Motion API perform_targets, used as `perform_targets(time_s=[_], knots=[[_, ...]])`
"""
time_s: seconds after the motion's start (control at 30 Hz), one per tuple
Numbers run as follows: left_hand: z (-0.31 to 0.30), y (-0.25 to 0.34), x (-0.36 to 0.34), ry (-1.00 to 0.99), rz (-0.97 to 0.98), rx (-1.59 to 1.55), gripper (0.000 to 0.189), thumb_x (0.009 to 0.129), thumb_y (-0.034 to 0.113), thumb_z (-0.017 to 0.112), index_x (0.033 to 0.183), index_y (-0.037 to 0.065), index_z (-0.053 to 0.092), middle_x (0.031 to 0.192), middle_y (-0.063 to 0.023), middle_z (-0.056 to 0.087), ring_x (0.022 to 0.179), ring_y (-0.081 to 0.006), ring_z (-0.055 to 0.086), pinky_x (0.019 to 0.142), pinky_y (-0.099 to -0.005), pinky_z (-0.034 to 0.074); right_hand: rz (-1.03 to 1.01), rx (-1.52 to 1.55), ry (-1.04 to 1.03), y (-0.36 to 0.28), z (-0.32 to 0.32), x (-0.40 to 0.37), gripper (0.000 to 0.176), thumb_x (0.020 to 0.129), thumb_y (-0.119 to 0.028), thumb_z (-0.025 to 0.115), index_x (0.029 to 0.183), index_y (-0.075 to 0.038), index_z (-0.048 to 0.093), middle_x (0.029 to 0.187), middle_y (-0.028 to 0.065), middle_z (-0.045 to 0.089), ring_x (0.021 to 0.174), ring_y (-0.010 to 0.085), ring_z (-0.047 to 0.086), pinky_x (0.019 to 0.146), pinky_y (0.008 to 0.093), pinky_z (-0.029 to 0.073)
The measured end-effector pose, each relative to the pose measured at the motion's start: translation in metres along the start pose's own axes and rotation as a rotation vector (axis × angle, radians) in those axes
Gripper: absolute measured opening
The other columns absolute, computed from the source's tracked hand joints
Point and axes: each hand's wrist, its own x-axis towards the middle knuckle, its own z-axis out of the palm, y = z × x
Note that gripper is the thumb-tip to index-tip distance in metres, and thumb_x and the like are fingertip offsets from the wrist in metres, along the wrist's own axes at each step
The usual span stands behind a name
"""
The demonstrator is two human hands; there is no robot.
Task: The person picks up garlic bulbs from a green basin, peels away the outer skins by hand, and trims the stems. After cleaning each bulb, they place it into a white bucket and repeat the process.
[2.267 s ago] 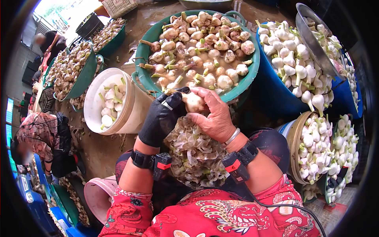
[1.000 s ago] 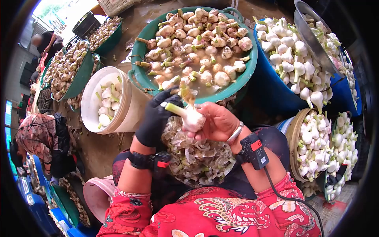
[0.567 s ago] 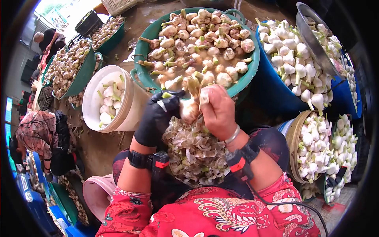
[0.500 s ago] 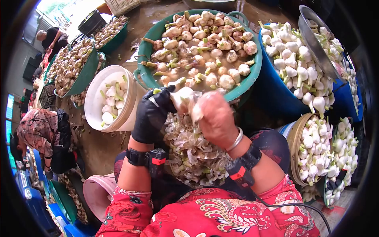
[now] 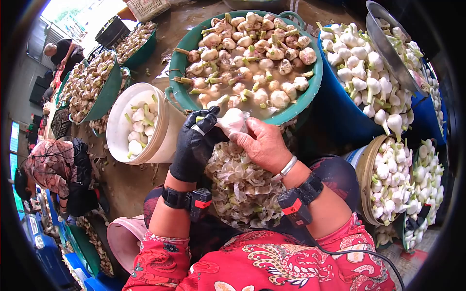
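A white garlic bulb (image 5: 232, 121) is held between both hands, just over the near rim of a green tub (image 5: 318, 80) of water and unpeeled garlic. My left hand (image 5: 195, 143), in a black glove, grips the bulb's stem end, fingers closed. Bare, with a bangle at the wrist, my right hand (image 5: 264, 145) pinches the bulb's other side, where loose thin skin shows. Below both hands lies a heap of papery garlic skins (image 5: 242, 186). Left of the gloved hand a white bucket (image 5: 167, 133) holds several clean bulbs.
Blue tubs (image 5: 335, 114) and a tan-rimmed bucket (image 5: 365, 186) of white garlic stand at the right, with a metal basin (image 5: 388, 53) leaning above. A pink bucket (image 5: 121, 237) sits lower left. Green tubs (image 5: 109, 92) of garlic and two other people (image 5: 48, 165) are farther left.
My right hand has turned and moved slightly right and down, no longer blurred, and more of the white bulb shows. The view has shifted slightly.
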Motion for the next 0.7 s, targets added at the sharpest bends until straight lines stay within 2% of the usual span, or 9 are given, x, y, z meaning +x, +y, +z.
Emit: perform_targets(time_s=[0.03,0.1,0.13,0.23,0.3,0.33,0.4,0.5,0.7], knots=[[-0.003,-0.002,0.002,0.000,-0.002,-0.003,0.041,0.074,-0.002,0.067,0.113,-0.004,0.057,0.089,-0.0151,0.061,0.080,-0.0284,0.061,0.070,-0.0332,0.049,0.002,-0.002,0.000,0.004,0.001,0.001,0.024,0.081,-0.021,0.068,0.084,0.002,0.059,0.072,0.0099,0.060,0.062,0.0153,0.054,0.061,0.0280,0.047],[-0.010,-0.003,0.006,-0.057,0.123,0.274,0.025,0.091,0.013,0.055,0.113,0.002,0.056,0.092,-0.0085,0.060,0.079,-0.0189,0.063,0.075,-0.0357,0.053,-0.035,0.381,0.010,0.014,0.005,0.003,0.018,0.084,-0.014,0.063,0.079,0.003,0.057,0.068,0.0059,0.058,0.058,0.0118,0.049,0.056,0.0289,0.045],[-0.009,-0.005,0.005,-0.056,0.125,0.274,0.025,0.091,0.013,0.055,0.113,0.002,0.056,0.092,-0.0085,0.060,0.079,-0.0189,0.063,0.075,-0.0357,0.053,-0.015,0.380,-0.033,0.018,-0.001,0.003,0.016,0.091,-0.014,0.056,0.098,-0.001,0.063,0.078,0.0005,0.063,0.065,0.0047,0.056,0.059,0.0192,0.045],[-0.003,-0.006,0.001,0.015,0.258,0.469,0.023,0.089,0.010,0.057,0.111,0.001,0.057,0.094,-0.0094,0.061,0.080,-0.0189,0.063,0.073,-0.0351,0.054,0.141,0.476,0.078,0.009,-0.018,0.009,0.013,0.092,-0.015,0.055,0.092,-0.003,0.062,0.079,0.0011,0.062,0.065,0.0069,0.059,0.058,0.0196,0.047],[-0.002,0.000,-0.002,-0.061,0.378,1.011,0.022,0.088,0.009,0.059,0.108,0.001,0.058,0.100,-0.0110,0.062,0.082,-0.0197,0.064,0.072,-0.0351,0.056,0.208,0.534,0.114,-0.007,-0.018,0.007,0.016,0.092,-0.020,0.057,0.086,-0.005,0.059,0.076,0.0014,0.061,0.064,0.0083,0.060,0.056,0.0199,0.047],[-0.004,-0.003,-0.001,-0.067,0.378,1.008,0.022,0.088,0.009,0.059,0.108,0.001,0.058,0.100,-0.0110,0.062,0.082,-0.0197,0.064,0.072,-0.0351,0.056,0.231,0.572,0.096,-0.012,-0.018,0.005,0.019,0.092,-0.023,0.058,0.085,-0.006,0.058,0.073,0.0009,0.060,0.063,0.0081,0.060,0.055,0.0196,0.047],[-0.006,-0.011,0.003,0.019,-0.039,0.004,0.035,0.088,0.018,0.061,0.117,0.001,0.052,0.093,-0.0097,0.063,0.079,-0.0222,0.065,0.071,-0.0387,0.055,0.310,0.622,0.037,-0.009,-0.020,0.005,0.025,0.090,-0.030,0.061,0.082,-0.007,0.056,0.069,0.0003,0.058,0.057,0.0081,0.059,0.048,0.0199,0.045],[0.001,-0.017,-0.002,-0.028,-0.009,0.193,0.031,0.088,0.016,0.060,0.114,0.001,0.054,0.091,-0.0105,0.063,0.080,-0.0232,0.065,0.070,-0.0399,0.055,0.482,0.649,-0.048,-0.007,-0.024,0.007,0.026,0.089,-0.029,0.062,0.084,-0.005,0.057,0.069,0.0004,0.059,0.051,0.0073,0.055,0.043,0.0198,0.042],[0.006,-0.016,-0.002,-0.023,-0.104,0.013,0.028,0.093,0.021,0.053,0.112,0.001,0.056,0.104,-0.0121,0.063,0.084,-0.0214,0.063,0.078,-0.0415,0.054,0.345,0.899,0.122,-0.003,-0.020,0.008,0.013,0.089,-0.009,0.056,0.077,-0.007,0.051,0.067,0.0041,0.060,0.052,0.0095,0.057,0.042,0.0217,0.044]])
